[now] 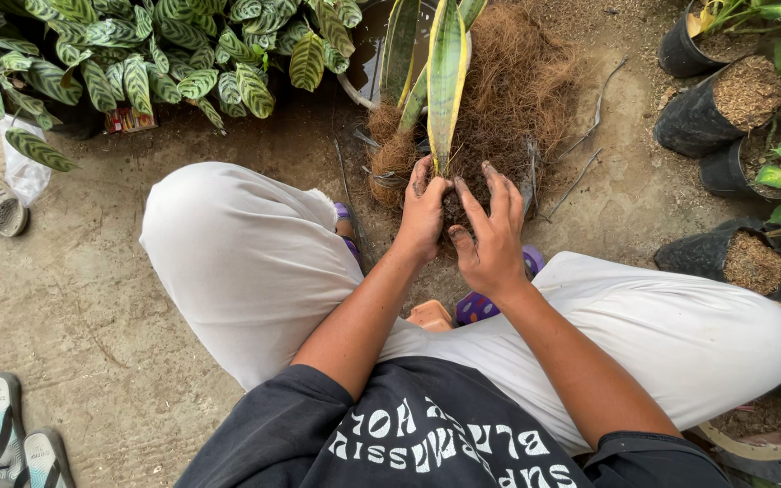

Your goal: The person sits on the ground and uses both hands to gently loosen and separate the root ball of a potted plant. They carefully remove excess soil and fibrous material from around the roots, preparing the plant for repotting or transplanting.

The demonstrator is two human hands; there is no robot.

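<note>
Soil clung dark and crumbly to the root ball [452,201] that both hands pressed between them. The left hand [424,212] curled its fingers closed against the clump at the base of a stiff, yellow-edged plant [445,81]; the right hand [492,237] cupped the other side, fingers [499,194] spread and bent over it. Beyond the fingers lay a heap of brown, stringy coconut fibre [517,81]. Right of them stood soft black plastic grow bags [720,113] filled with pale husk. Far to the left sat a small red packet [128,119] under striped leaves [137,54].
</note>
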